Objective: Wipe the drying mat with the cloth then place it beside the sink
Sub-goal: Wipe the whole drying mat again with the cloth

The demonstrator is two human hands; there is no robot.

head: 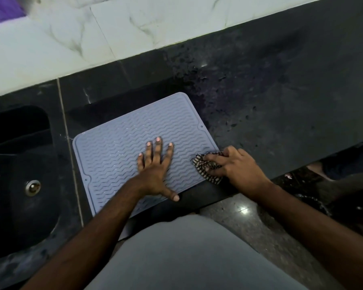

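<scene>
Grey drying mat [122, 147]: left hand [155, 170] flat on it, right hand [237, 166] gripping one cloth [205, 166].

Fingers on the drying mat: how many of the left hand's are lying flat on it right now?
5. The left hand lies spread on the drying mat: four fingers point toward the wall, and the thumb reaches the mat's near edge. The right hand grips the cloth at the mat's right edge.

Dark recessed sink basin [19, 164] cut off by left frame edge. Left forearm hides near edge of ribbed blue-grey silicone drying mat [117, 147]. Right hand [237, 166] covers much of striped cloth [199, 162].
</scene>
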